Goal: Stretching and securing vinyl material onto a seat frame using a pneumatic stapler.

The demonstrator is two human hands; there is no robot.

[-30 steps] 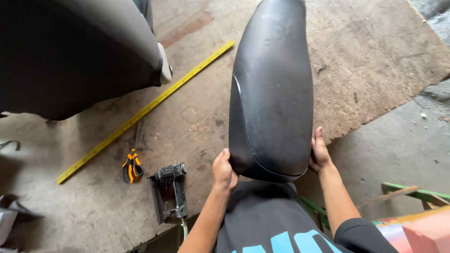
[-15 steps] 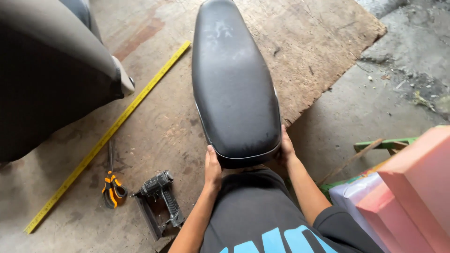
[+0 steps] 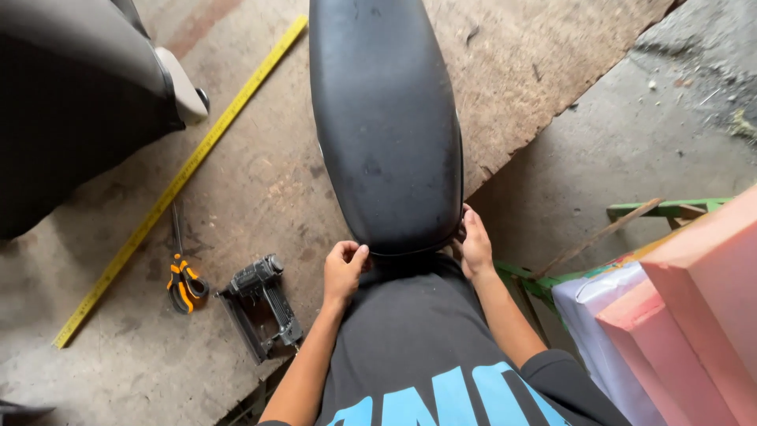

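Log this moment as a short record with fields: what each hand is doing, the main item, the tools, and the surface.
main item: long black seat, lying lengthwise on the board
left hand: fingers curled at the seat's near edge
right hand: flat against the seat's near right side
tools: staple gun, orange-handled scissors, yellow measuring tape, all left of the seat
surface: worn wooden board on concrete floor
right edge: pink foam blocks
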